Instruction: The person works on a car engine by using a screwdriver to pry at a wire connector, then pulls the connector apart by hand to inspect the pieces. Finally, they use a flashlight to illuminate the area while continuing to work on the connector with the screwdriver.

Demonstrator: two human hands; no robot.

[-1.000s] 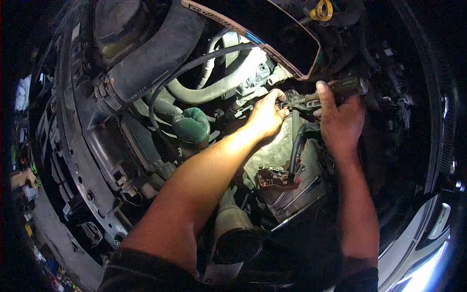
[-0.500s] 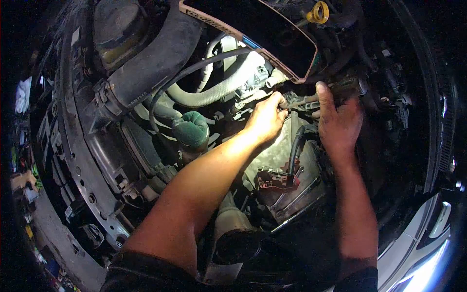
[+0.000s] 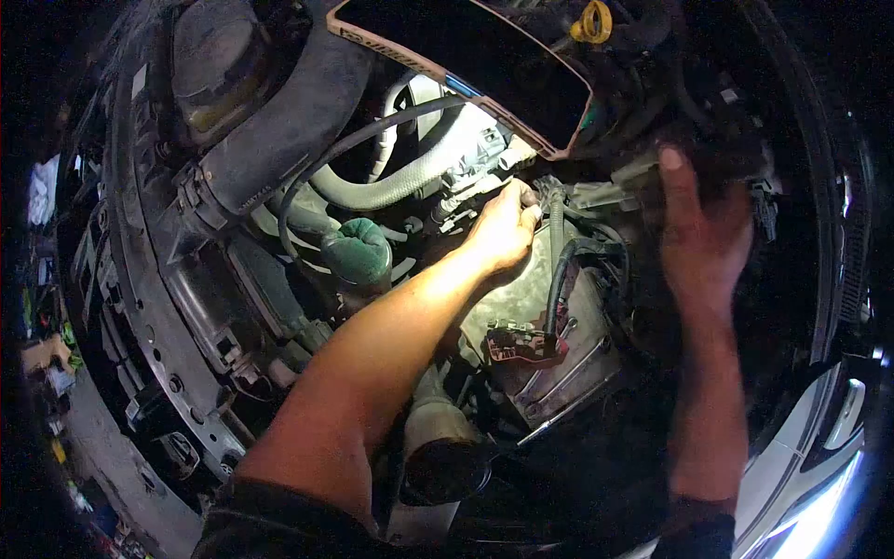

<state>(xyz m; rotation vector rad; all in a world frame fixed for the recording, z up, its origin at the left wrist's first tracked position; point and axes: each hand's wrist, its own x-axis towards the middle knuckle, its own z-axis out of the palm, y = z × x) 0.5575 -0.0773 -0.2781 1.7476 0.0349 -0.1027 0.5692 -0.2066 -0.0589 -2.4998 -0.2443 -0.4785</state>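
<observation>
My left hand [image 3: 507, 226] is closed, with thumb and fingertips pinched beside a wiring harness [image 3: 556, 210] in the lit middle of the engine bay. What the fingertips hold, if anything, is hidden. Farther right, my right hand [image 3: 705, 228] is smeared by motion, its thumb pointing up and its other fingers lost in shadow. Left of that thumb is a blurred greyish thing [image 3: 638, 173] that I cannot make out. Below the harness, a dark cable [image 3: 556, 298] runs down to a red plastic piece [image 3: 521, 347] on a dusty box-shaped part [image 3: 507, 300].
Metal tools, apparently wrenches [image 3: 570, 389], lie on the box. Green cloth [image 3: 357, 252] plugs a pipe opening at left. A dark flat panel with a tan rim [image 3: 400, 58] overhangs the top, near a yellow ring handle [image 3: 592, 23]. A thick black duct [image 3: 279, 126] crosses upper left.
My right hand has moved right, away from the left hand and the strand that stretched between them. My left hand stays by the harness. The view has shifted slightly.
</observation>
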